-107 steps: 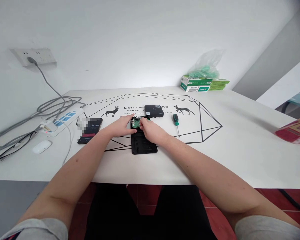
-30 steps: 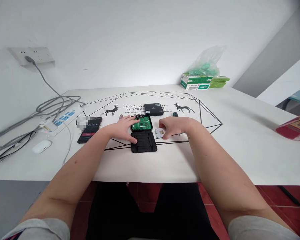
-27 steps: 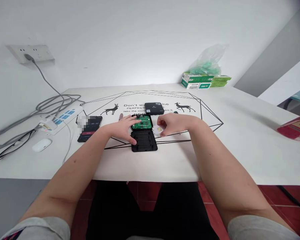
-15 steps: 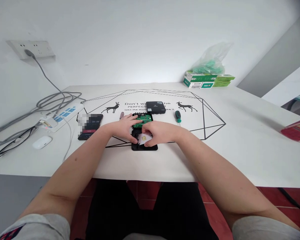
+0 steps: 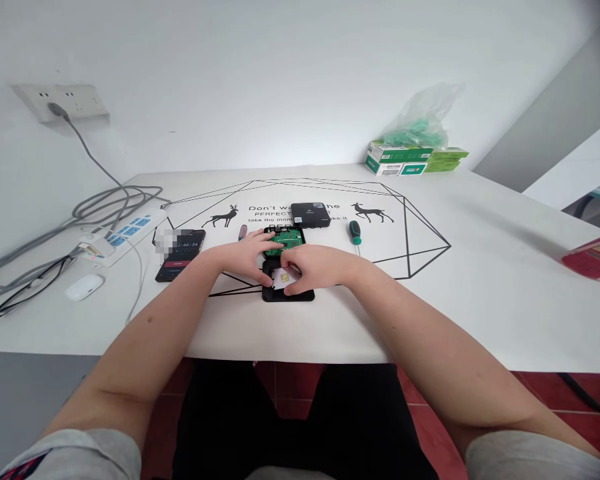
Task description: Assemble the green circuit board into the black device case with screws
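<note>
A small black case half (image 5: 305,296) lies on the table before me, with a white flat piece bearing a gold square (image 5: 279,280) in it. My right hand (image 5: 316,267) curls over this white piece, thumb and fingers gripping its right side. Just beyond it sits a green circuit board (image 5: 293,235) in a second black housing part. My left hand (image 5: 250,257) has its fingers spread, the tips over the board's left side. Its thumb reaches down to the left edge of the white piece. The right hand hides part of the board and case.
A closed black box (image 5: 311,215) lies behind the board. To the right is a green-handled screwdriver (image 5: 355,233), and another handle (image 5: 243,231) shows behind my left hand. A phone (image 5: 181,256), power strip (image 5: 133,233), glasses (image 5: 33,287) and white earbud case (image 5: 84,287) are left.
The white piece has shifted slightly left and lies flatter in the black case half, my right hand moving with it. My left hand has barely moved.
</note>
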`<state>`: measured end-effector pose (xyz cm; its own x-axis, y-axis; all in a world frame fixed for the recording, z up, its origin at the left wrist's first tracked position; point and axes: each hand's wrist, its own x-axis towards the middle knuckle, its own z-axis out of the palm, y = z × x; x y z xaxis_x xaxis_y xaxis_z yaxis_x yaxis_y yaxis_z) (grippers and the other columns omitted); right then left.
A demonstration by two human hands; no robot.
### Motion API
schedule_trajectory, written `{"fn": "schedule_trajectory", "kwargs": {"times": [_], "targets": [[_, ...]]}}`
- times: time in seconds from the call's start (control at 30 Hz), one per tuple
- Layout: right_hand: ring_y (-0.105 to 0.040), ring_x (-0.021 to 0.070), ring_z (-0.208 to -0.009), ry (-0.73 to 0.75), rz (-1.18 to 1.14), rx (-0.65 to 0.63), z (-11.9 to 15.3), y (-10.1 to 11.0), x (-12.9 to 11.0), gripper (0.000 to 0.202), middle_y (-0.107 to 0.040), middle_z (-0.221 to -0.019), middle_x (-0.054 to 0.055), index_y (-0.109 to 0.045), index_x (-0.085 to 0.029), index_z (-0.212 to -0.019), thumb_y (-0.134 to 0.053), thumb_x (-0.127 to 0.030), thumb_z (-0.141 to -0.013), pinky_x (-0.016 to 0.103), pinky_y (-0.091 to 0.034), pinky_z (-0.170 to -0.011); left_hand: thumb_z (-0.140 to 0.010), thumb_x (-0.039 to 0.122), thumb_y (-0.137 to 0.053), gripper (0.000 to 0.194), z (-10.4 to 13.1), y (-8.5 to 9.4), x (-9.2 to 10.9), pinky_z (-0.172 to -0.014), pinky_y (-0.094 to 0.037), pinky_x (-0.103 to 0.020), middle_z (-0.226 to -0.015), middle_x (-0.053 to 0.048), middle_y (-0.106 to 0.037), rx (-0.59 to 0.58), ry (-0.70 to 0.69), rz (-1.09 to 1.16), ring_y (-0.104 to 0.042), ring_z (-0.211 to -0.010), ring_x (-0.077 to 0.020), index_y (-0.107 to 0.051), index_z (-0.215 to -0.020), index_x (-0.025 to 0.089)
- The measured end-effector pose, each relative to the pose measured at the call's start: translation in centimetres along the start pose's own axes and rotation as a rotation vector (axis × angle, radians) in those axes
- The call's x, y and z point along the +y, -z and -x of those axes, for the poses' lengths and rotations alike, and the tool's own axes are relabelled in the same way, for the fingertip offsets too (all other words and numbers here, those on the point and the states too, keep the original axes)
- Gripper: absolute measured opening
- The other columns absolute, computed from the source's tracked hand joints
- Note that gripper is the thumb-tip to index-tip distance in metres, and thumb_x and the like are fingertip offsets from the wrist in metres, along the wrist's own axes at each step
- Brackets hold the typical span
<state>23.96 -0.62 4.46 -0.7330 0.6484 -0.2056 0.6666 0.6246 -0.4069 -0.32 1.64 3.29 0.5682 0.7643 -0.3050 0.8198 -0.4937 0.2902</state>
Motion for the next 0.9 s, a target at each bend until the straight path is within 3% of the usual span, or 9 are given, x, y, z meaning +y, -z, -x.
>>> {"fn": "schedule_trajectory", "kwargs": {"times": [0.3, 0.43, 0.53, 0.6, 0.67, 0.8, 0.83, 0.9], "targets": [[-0.065, 0.0214, -0.088, -0.015, -0.004, -0.021, 0.2, 0.2, 0.2, 0.035, -0.071, -0.114, 0.007, -0.065, -0.021, -0.088, -0.085, -0.049, -0.078, 0.034, -0.045, -0.072, -0.074, 0.071, -0.085, 0.113, -0.3, -0.4, -0.4, -0.137, -0.012, -0.067, -0.187, -0.009, -0.014, 0.014, -0.017, 0.001, -0.001, -0.172, -0.0442, -0.041, -0.171, 0.035], [-0.067, 0.0222, -0.087, 0.001, -0.030, -0.037, 0.0, 0.1, 0.5, 0.037, -0.074, -0.106, 0.006, -0.068, -0.021, -0.089, -0.086, -0.051, -0.078, 0.033, -0.044, -0.072, -0.075, 0.072, -0.084, 0.115, -0.1, -0.3, -0.2, -0.137, -0.014, -0.065, -0.187, -0.010, -0.012, -0.002, -0.006, -0.006, 0.000, -0.173, -0.0434, -0.038, -0.173, 0.032], [-0.066, 0.0226, -0.087, 0.003, -0.054, 0.086, -0.1, 0.7, 1.6, 0.040, -0.074, -0.100, 0.006, -0.071, -0.021, -0.094, -0.083, -0.058, -0.083, 0.032, -0.044, -0.074, -0.079, 0.074, -0.079, 0.109, 0.0, 0.0, -0.6, -0.137, -0.019, -0.063, -0.187, -0.009, -0.015, 0.028, -0.020, 0.010, -0.004, -0.172, -0.0438, -0.040, -0.172, 0.031], [-0.065, 0.0225, -0.089, -0.074, -0.057, 0.258, -0.2, 1.4, 3.0, 0.038, -0.074, -0.104, 0.008, -0.072, -0.021, -0.103, -0.074, -0.058, -0.093, 0.033, -0.045, -0.077, -0.091, 0.072, -0.067, 0.093, -0.1, 0.1, -1.1, -0.136, -0.022, -0.060, -0.186, -0.008, -0.018, 0.093, -0.025, 0.006, -0.010, -0.172, -0.0420, -0.044, -0.170, 0.029], [-0.066, 0.0257, -0.098, -0.300, -0.007, 0.416, -0.1, 2.1, 5.0, 0.036, -0.074, -0.113, 0.013, -0.071, -0.019, -0.109, -0.066, -0.053, -0.099, 0.035, -0.045, -0.080, -0.100, 0.060, -0.056, 0.075, -0.5, 0.1, -1.9, -0.136, -0.024, -0.058, -0.184, -0.011, -0.027, 0.220, -0.012, -0.054, -0.019, -0.170, -0.0397, -0.050, -0.165, 0.024], [-0.065, 0.0367, -0.112, -0.820, 0.022, 0.491, 0.6, 2.8, 10.0, 0.055, -0.059, -0.143, 0.034, -0.062, -0.008, -0.133, -0.069, -0.048, -0.097, 0.040, -0.043, -0.077, -0.099, 0.036, -0.053, 0.047, -1.5, -0.1, -3.5, -0.130, -0.032, -0.061, -0.164, -0.014, -0.056, 0.443, 0.148, -0.202, -0.039, -0.157, -0.0408, -0.069, -0.141, 0.020], [-0.065, 0.0377, -0.109, -0.834, 0.012, 0.504, 0.9, 2.8, 11.1, 0.055, -0.059, -0.137, 0.039, -0.061, -0.002, -0.132, -0.070, -0.043, -0.097, 0.041, -0.043, -0.075, -0.098, 0.033, -0.054, 0.042, -1.7, -0.2, -3.7, -0.128, -0.035, -0.061, -0.160, -0.015, -0.059, 0.457, 0.182, -0.214, -0.042, -0.153, -0.0411, -0.072, -0.133, 0.020], [-0.066, 0.0341, -0.099, -0.741, -0.013, 0.509, 1.2, 2.7, 12.8, 0.044, -0.069, -0.107, 0.035, -0.066, 0.002, -0.118, -0.073, -0.035, -0.094, 0.039, -0.042, -0.071, -0.096, 0.030, -0.055, 0.034, -1.9, -0.4, -3.9, -0.123, -0.039, -0.060, -0.154, -0.015, -0.063, 0.461, 0.232, -0.226, -0.045, -0.150, -0.0412, -0.075, -0.122, 0.021]]}}
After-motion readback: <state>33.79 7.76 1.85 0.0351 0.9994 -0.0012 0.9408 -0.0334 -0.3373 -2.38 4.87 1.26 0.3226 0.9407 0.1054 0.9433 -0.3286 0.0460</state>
